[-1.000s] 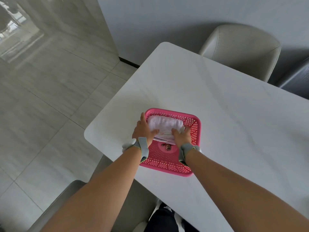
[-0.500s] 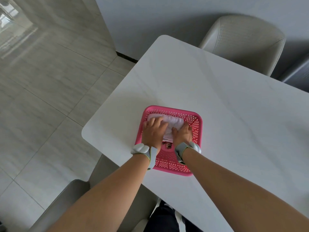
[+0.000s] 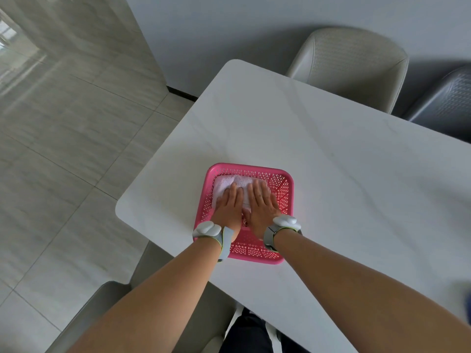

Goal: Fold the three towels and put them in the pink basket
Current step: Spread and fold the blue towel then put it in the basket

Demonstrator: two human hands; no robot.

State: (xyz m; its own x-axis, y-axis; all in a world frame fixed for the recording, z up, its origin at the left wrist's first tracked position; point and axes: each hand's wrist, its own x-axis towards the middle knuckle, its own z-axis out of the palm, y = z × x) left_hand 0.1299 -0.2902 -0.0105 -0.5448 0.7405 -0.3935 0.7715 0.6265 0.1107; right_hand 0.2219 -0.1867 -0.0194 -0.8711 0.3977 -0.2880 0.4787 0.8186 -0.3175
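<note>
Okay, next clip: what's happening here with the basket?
A person presses both flat hands, left hand and right hand, down on folded white towels lying in the pink basket, at the far end. The basket sits on the white table. No other towels show on the table.

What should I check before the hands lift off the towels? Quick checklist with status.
1. Towels inside the pink basket: ok, white fabric sits within the walls at the far end.
2. Nothing draped over the rim: ok along the visible edges.
3. Left hand flat, not gripping: ok, fingers straight on the fabric.
4. Right hand flat, not gripping: ok, same.
5. All three towels present: cannot tell, the hands cover the stack.
6. Basket fully on the table: ok, though it sits close to the near edge.
</note>
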